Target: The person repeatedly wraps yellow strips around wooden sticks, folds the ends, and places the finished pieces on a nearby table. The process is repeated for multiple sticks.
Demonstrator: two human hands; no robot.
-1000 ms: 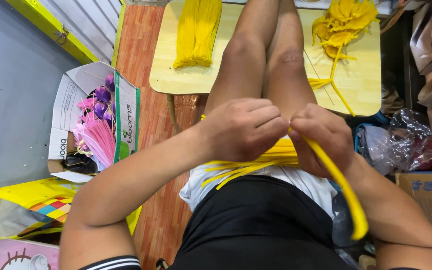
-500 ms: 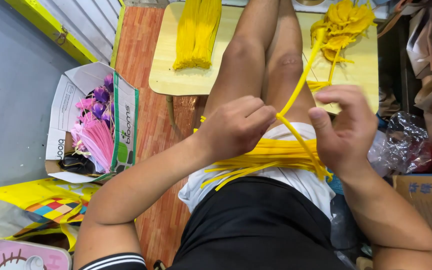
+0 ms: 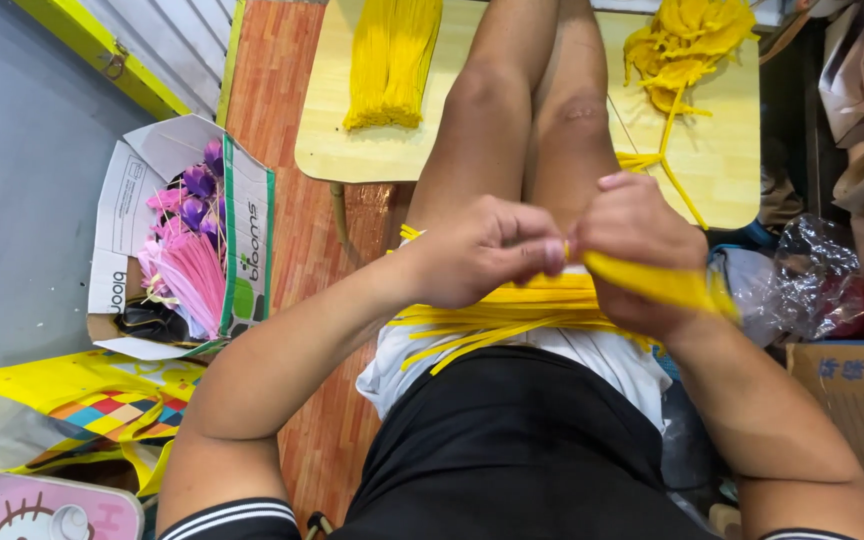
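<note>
While both hands meet over the lap, the left hand (image 3: 482,250) is curled shut, its fingertips pinching yellow strip (image 3: 652,282) where it comes out beside the right thumb. Right hand (image 3: 637,250) is closed around the same strip, which sticks out past the wrist toward the right. Strip's long axis runs roughly left-right across the thighs, tilting slightly down at the right end. Under the hands a bundle (image 3: 512,310) of yellow strips lies flat on the lap, touching the white shirt hem, long axis also crosswise to the legs, loose ends fanning out lower left. Progress, as a judgement: the bundle looks gathered but not finished; the single strip seems only partly worked around it, free end not tucked, no knot visible since fingers hide that spot. On the low table (image 3: 732,170) ahead: a neat stack (image 3: 392,60) of straight yellow strips at left, long axis pointing away from the person, and a pile (image 3: 687,45) of finished-looking yellow pieces at right, with a few loose strips beside the knee. So some pieces look done, much stock left. Left on the floor: open box (image 3: 242,220) with pink and purple items, yellow bag (image 3: 62,410) below it.
</note>
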